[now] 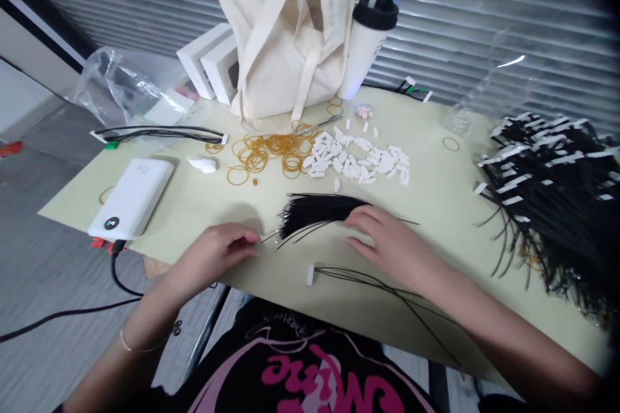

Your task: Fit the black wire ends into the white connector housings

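Note:
A bundle of black wires with shiny metal ends at its left lies mid-table. At the bundle's right part is my right hand, thumb and fingers apart, the fingertips touching the wires. My left hand is left of the metal ends, thumb and fingertips pinched together by the end of a thin wire; what they hold is too small to make out. Nearer the front edge, a white connector with several black wires runs under my right forearm. Loose white connectors are scattered behind the bundle.
Yellow rubber bands lie behind the wires. A white power bank with a cable is at left. Along the back stand a cloth bag, white boxes and a lidded cup. A large pile of black wire harnesses fills the right.

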### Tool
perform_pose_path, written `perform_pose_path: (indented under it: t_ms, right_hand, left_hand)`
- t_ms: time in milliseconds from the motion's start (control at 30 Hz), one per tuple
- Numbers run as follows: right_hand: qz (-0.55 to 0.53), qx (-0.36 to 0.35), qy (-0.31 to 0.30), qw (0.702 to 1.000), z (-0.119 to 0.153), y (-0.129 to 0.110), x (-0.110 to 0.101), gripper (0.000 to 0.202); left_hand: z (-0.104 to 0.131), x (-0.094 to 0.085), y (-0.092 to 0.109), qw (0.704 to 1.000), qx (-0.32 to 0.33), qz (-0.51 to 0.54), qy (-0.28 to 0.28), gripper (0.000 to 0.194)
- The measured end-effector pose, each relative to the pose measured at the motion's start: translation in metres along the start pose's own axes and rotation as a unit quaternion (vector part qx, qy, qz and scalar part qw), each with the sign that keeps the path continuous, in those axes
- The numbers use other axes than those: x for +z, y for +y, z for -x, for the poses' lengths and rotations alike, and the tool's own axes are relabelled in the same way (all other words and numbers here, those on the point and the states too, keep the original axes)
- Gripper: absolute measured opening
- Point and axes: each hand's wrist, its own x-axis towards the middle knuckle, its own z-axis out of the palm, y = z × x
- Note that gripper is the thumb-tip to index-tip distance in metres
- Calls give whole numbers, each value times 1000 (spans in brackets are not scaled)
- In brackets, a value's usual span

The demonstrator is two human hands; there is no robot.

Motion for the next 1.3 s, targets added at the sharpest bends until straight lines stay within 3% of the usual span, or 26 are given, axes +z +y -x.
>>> perform_pose_path:
  t_ms: [200,333,567,700,833,1100,1300]
  right_hand:
    - [12,-61,3,998,-39,15,20,26]
    - [7,-106,1,994,-47,18,24,27]
    - [-21,-142,32,989,-49,31,33,31]
    - [-27,-151,42,987,-53,35,35,30]
    - [-25,-157,46,986,-53,35,36,28]
    - [2,-160,41,986,-51,30,31,31]
    - [26,-190,21,981,-44,7,31,19]
  left_hand:
    - [-11,8,7,998,48,-40,18,11]
    - [-17,9,10,997,46,-60,14,28]
    - [-15,-8,-15,993,88,19,-75,31]
    - [-21,-14,-20,989,125,-4,-83,22]
    - [-30,-7,-11,984,149,-79,-56,23]
    - [-42,-1,5,985,99,-138,-13,29]
    - [-39,-4,6,985,112,-125,-40,29]
